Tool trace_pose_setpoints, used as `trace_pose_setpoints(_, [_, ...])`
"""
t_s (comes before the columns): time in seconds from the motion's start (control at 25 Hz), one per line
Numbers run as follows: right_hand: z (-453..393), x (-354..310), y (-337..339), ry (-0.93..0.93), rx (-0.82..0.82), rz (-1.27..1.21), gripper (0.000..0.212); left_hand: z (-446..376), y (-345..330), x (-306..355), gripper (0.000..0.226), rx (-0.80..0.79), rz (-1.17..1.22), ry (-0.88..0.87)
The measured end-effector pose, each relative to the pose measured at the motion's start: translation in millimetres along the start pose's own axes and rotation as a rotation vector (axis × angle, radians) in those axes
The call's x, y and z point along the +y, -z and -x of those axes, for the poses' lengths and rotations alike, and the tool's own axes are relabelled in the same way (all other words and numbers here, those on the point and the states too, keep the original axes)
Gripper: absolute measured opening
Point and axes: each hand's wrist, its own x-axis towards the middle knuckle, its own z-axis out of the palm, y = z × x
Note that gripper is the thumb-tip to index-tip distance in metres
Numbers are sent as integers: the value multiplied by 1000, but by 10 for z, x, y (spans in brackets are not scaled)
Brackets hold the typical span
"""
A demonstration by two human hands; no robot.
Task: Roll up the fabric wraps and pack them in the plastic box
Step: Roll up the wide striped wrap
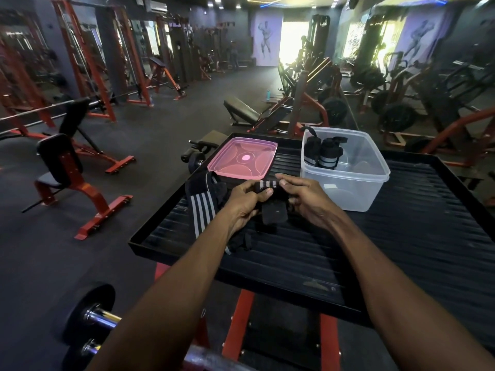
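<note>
At a gym tabletop, a person is rolling a striped wrap between both hands, just in front of the pink lid and just left of the clear box. The left hand is pinching the roll, its fingers curled over the top and the thumb pressed against the near side. The right hand is gripping the other end, thumb lying along the top and the remaining fingers tucked underneath. A loose black tail of the wrap is hanging down between the palms.

The likeliest trouble from here, judging by the slack tail, is the roll loosening: if either pinch is easing before the end is tucked or fastened, the coil could be springing open and would need rewinding. The tail could also be snagging on the second wrap, which is lying unrolled on the tabletop just beside the left wrist, partly under it. A fat, loose roll might be sitting badly beside the two rolled wraps already standing in the box's far left corner.

Both forearms are reaching forward from the bottom of the view, converging on the roll, wrists held slightly above the tabletop.
</note>
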Motion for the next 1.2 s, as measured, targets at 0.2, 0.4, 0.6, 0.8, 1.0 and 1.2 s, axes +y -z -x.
trace_pose_setpoints(0.2, [-14, 33, -20, -120, -19, 34, 28, -29, 18, -31, 27, -9, -70, -8])
trace_pose_setpoints(0.4, [-52, 92, 0, 12, 16, 104, 19, -3, -27, 11, 38, -43, -62, 38])
trace_pose_setpoints(0.6, [-26, 42, 25, 30, -12, 178, 32, 17, -35, -25, 16, -4, -159, -32])
trace_pose_setpoints(0.8, [13, 7, 1, -149, -50, 65, 34, 32, -13, -23, 25, -22, -219, -141])
trace_pose_setpoints(1.0, [5, 2, -4, -100, 6, 83, 18, 64, -41, 7, 29, -43, -128, -42])
trace_pose_setpoints(1.2, [-2, 27, 7, 83, 56, 50, 24, 113, -43, 41, 19, -92, -115, 11])
